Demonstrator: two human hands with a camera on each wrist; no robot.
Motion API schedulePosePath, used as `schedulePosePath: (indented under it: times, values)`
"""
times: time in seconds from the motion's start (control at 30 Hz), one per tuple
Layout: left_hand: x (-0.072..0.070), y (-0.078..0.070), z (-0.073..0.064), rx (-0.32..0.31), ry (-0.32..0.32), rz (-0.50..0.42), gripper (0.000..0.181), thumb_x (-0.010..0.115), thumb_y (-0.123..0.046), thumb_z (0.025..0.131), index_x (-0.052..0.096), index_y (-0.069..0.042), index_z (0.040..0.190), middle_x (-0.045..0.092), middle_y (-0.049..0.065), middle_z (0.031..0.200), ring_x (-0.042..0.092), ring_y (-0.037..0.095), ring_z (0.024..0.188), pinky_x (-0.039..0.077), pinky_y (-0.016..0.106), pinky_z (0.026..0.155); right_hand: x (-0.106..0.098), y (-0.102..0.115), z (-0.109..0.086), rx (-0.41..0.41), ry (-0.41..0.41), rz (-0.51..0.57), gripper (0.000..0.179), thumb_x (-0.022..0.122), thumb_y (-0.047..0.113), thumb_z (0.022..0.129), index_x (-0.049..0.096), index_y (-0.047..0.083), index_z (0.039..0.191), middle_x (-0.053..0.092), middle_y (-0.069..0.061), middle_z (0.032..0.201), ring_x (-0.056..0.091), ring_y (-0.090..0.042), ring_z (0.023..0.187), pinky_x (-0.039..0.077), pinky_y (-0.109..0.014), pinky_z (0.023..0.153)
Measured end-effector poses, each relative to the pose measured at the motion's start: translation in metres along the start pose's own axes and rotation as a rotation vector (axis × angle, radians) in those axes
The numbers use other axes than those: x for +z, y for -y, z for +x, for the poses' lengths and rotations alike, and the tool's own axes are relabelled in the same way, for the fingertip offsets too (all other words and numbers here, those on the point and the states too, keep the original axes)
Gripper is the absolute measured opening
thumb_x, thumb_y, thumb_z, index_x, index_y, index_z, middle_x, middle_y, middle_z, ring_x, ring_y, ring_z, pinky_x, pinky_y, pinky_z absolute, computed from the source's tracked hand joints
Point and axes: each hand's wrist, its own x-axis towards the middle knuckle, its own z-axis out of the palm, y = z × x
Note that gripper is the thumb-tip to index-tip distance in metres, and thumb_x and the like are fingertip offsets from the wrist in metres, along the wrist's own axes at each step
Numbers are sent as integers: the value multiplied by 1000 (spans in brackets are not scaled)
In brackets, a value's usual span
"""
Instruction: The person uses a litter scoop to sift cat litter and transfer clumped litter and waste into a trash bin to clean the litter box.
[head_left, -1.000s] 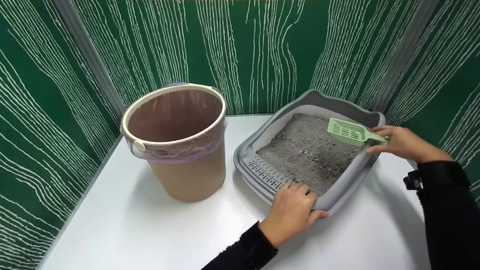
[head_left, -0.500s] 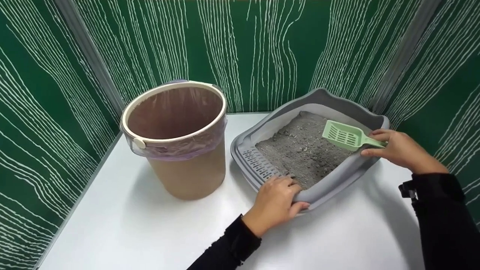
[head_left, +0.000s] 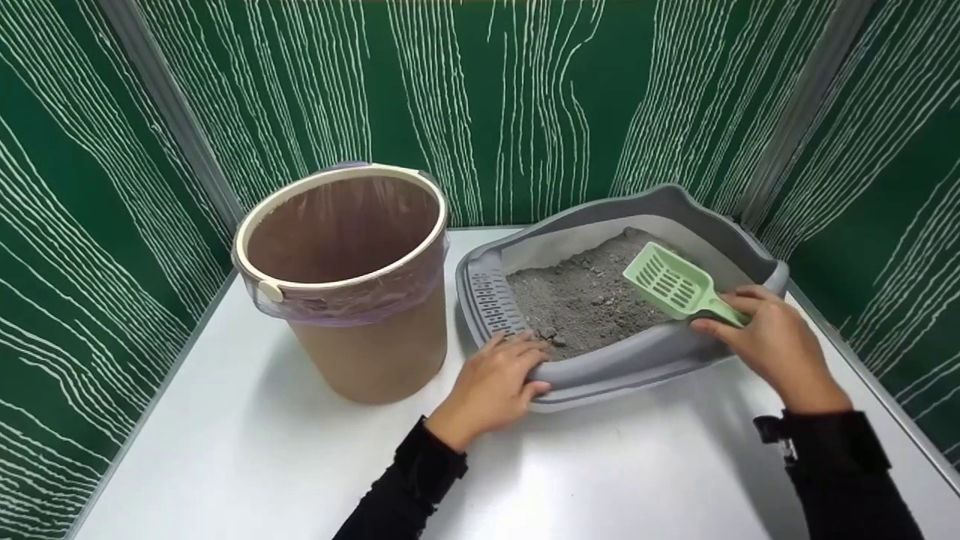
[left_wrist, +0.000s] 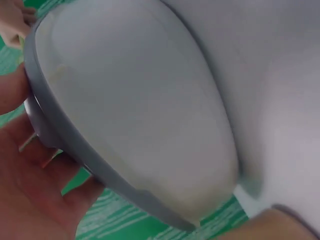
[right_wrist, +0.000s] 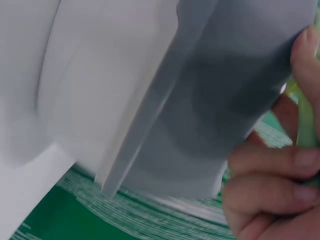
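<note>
Grips the near corner of the grey litter box (head_left: 630, 357) with bent fingers of the left hand (head_left: 495, 382), farther left than a second ago. Holds the green scoop (head_left: 673, 285) by its handle in the curled right hand (head_left: 772, 337), against the box's near-right rim, closer in than before. Has turned the box clockwise meanwhile, swinging the scoop's blade along over the grey litter (head_left: 574, 300); cannot tell whether touching it. Leaves the tan bin (head_left: 375, 356) in place, left of the box, before the green walls (head_left: 555, 112).
</note>
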Motion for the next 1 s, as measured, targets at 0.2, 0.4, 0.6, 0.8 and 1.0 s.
schedulePosePath:
  times: [0.2, 0.4, 0.6, 0.8, 1.0]
  values:
    - [-8, 26, -8, -18, -10, -83, 50, 67, -31, 103, 61, -10, 147, 55, 6, 158, 40, 22, 156, 21, 49, 129, 17, 27, -26, 16, -142, -20, 74, 88, 47, 86, 67, -3, 138, 61, -28, 134, 62, -51, 106, 51, -62, 75]
    - [-10, 46, -12, -23, -113, -230, 47, 75, -21, 97, 67, -6, 141, 60, 11, 152, 49, 29, 149, 33, 48, 123, 31, 46, -43, -7, -294, -27, 64, 94, 37, 81, 74, -2, 128, 65, -27, 122, 66, -44, 90, 50, -55, 60]
    - [-5, 57, -13, -22, -191, -297, 44, 78, -18, 94, 71, -7, 136, 64, 12, 147, 55, 29, 145, 38, 45, 120, 38, 55, -50, -20, -366, -10, 59, 98, 30, 75, 78, -2, 121, 67, -26, 115, 68, -42, 87, 49, -51, 59]
    - [0, 59, -15, 26, -249, -293, 42, 77, -19, 95, 71, -4, 134, 65, 14, 146, 57, 32, 142, 41, 43, 119, 40, 56, -52, -19, -394, 3, 58, 98, 25, 76, 77, -3, 122, 67, -26, 114, 66, -41, 89, 50, -55, 63]
    - [-2, 53, -26, 36, -286, -267, 40, 78, -20, 95, 73, -3, 131, 68, 16, 142, 64, 34, 134, 48, 42, 113, 40, 58, -57, -23, -392, 22, 59, 98, 25, 77, 76, -2, 124, 67, -26, 116, 67, -43, 91, 52, -60, 65]
